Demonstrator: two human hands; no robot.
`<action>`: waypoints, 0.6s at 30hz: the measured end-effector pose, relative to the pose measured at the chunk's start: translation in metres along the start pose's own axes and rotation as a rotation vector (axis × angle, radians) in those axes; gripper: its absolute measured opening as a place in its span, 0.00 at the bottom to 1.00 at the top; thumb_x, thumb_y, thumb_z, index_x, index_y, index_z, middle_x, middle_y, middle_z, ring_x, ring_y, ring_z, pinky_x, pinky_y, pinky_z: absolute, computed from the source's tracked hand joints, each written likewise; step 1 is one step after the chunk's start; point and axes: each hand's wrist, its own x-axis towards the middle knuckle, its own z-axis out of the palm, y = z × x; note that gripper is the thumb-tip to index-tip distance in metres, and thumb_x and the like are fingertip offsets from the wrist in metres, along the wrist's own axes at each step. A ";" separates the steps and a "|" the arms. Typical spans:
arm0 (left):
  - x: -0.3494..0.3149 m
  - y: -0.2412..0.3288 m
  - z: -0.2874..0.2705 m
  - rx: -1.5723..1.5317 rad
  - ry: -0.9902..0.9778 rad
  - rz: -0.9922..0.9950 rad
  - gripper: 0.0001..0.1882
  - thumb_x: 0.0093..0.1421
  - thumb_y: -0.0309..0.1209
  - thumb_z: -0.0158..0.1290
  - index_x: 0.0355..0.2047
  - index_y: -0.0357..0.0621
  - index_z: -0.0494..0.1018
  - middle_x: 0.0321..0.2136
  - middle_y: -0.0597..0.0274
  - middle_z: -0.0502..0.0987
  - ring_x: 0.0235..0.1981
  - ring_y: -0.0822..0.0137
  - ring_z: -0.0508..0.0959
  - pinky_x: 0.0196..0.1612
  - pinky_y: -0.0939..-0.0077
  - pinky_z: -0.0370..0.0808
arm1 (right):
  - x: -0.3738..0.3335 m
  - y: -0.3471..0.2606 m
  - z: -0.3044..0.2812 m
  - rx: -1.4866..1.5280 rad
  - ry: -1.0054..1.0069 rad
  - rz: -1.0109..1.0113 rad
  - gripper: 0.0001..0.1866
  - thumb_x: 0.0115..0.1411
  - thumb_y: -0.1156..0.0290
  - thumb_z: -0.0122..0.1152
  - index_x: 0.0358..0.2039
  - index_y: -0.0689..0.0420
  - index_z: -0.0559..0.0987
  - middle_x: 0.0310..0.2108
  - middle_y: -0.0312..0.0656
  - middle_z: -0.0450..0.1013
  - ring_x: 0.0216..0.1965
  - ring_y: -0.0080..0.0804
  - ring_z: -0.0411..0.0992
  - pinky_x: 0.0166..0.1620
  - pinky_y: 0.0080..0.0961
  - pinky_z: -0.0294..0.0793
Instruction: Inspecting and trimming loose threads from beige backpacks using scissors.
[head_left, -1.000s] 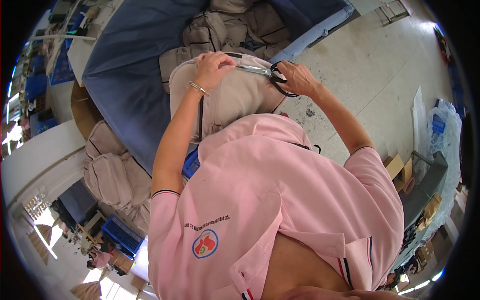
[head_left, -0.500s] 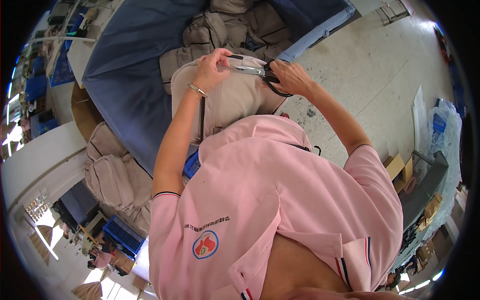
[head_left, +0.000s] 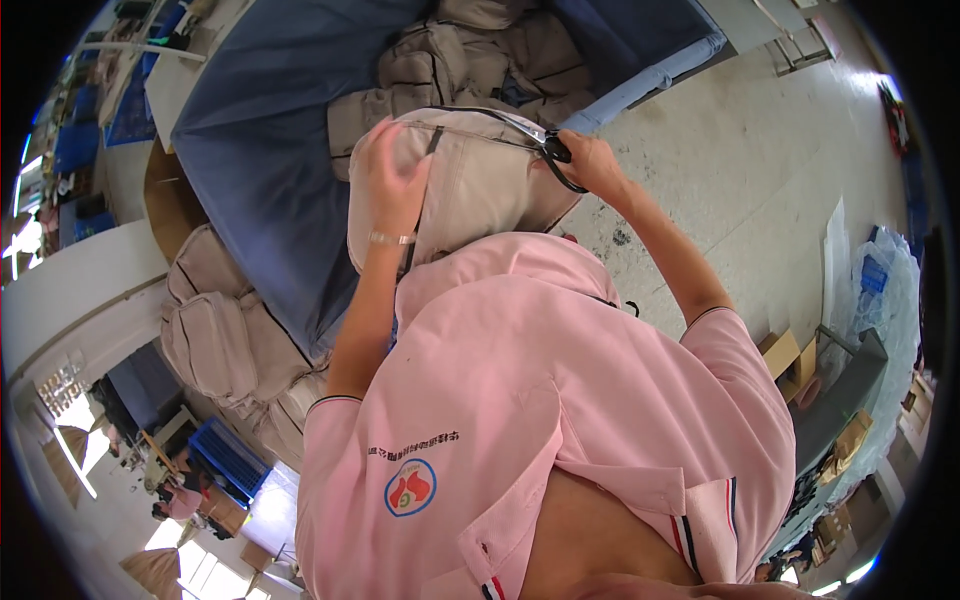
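A beige fabric bag [head_left: 483,190] with dark trim stands in front of my body. My right hand [head_left: 595,168] is closed round the black handles of a pair of scissors [head_left: 552,150]. Their metal blades point up and left, along the bag's far top edge. My left hand [head_left: 393,190], slightly blurred by motion, is at the bag's left side beside a dark strip. Its fingers stretch upward and the thumb stands apart, with nothing seen in it. Whether the palm presses on the fabric I cannot tell.
Beyond the bag, a large blue fabric-lined bin [head_left: 265,130] contains several beige bags [head_left: 425,65]. More beige bags [head_left: 215,340] are piled at the left. Grey floor [head_left: 720,150] stretches to the right, where an open cardboard box [head_left: 790,362] and clear plastic wrapping [head_left: 890,290] stand.
My left hand has left the bag's top edge near the blade tips and moved down and left. The scissors have tilted, their handles now lower right of the tips.
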 end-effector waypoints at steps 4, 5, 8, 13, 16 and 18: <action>-0.107 -0.014 -0.050 0.247 0.332 -0.388 0.33 0.48 0.35 0.68 0.53 0.38 0.69 0.54 0.48 0.70 0.55 0.52 0.69 0.60 0.59 0.62 | 0.000 0.000 0.015 0.067 0.033 0.079 0.22 0.54 0.52 0.66 0.32 0.60 0.73 0.28 0.54 0.74 0.32 0.58 0.73 0.34 0.47 0.71; -0.138 -0.019 -0.054 0.240 0.383 -0.503 0.34 0.49 0.36 0.68 0.53 0.37 0.68 0.52 0.49 0.72 0.53 0.55 0.71 0.58 0.60 0.65 | 0.002 0.000 0.018 0.122 0.088 0.093 0.23 0.54 0.52 0.67 0.31 0.60 0.73 0.27 0.55 0.74 0.31 0.59 0.73 0.33 0.47 0.70; -0.230 -0.028 -0.055 -0.189 0.076 -1.102 0.26 0.52 0.35 0.66 0.48 0.35 0.72 0.43 0.56 0.78 0.43 0.64 0.76 0.48 0.69 0.73 | 0.006 0.002 0.020 0.195 0.143 0.141 0.23 0.53 0.51 0.68 0.28 0.61 0.73 0.24 0.56 0.73 0.30 0.60 0.71 0.32 0.46 0.69; -0.290 -0.037 -0.005 -0.648 -0.214 -1.019 0.16 0.59 0.31 0.57 0.44 0.34 0.76 0.38 0.62 0.80 0.38 0.68 0.77 0.41 0.74 0.74 | 0.012 -0.001 0.019 0.203 0.152 0.164 0.26 0.50 0.51 0.71 0.25 0.63 0.73 0.20 0.57 0.70 0.26 0.60 0.69 0.30 0.41 0.69; -0.292 -0.022 0.036 -0.767 -0.161 -1.026 0.12 0.59 0.29 0.56 0.41 0.34 0.77 0.34 0.64 0.80 0.34 0.68 0.77 0.40 0.74 0.74 | 0.016 0.001 0.019 0.234 0.130 0.178 0.27 0.48 0.50 0.73 0.24 0.63 0.74 0.21 0.57 0.70 0.26 0.59 0.70 0.30 0.41 0.69; -0.289 -0.012 0.054 -0.915 0.005 -1.115 0.09 0.59 0.28 0.57 0.38 0.35 0.77 0.31 0.65 0.80 0.31 0.69 0.77 0.38 0.74 0.74 | 0.021 0.002 0.023 0.158 0.126 0.185 0.28 0.46 0.48 0.74 0.25 0.64 0.75 0.22 0.58 0.72 0.28 0.58 0.72 0.31 0.42 0.69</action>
